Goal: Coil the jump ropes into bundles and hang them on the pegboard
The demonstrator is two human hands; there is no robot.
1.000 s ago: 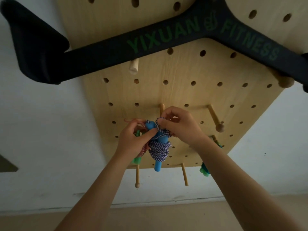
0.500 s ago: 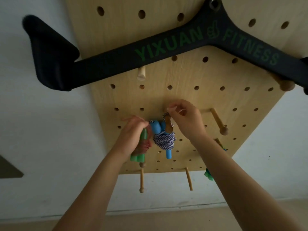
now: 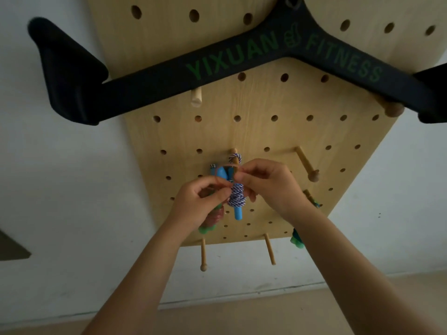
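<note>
A wooden pegboard (image 3: 278,131) hangs on the white wall. A coiled blue-and-white jump rope bundle (image 3: 235,197) with blue handles hangs by a loop over a wooden peg (image 3: 233,153). A thin tan loop (image 3: 227,169) stretches between my two hands in front of the bundle. My left hand (image 3: 200,201) pinches its lower end; my right hand (image 3: 268,182) pinches its upper end near the peg. A red rope bundle with green handles (image 3: 210,221) shows below my left hand, mostly hidden. Another green-handled bundle (image 3: 297,240) peeks out behind my right forearm.
A black bar (image 3: 217,66) printed YIXUAN FITNESS rests across pegs high on the board. Other wooden pegs stick out: one at the right (image 3: 307,165), two at the bottom edge (image 3: 203,255) (image 3: 269,249). The floor runs along the wall below.
The blue rope's loop now sits on the peg and the bundle hangs from it. Both hands moved off the bundle and now pinch a thin loop between them.
</note>
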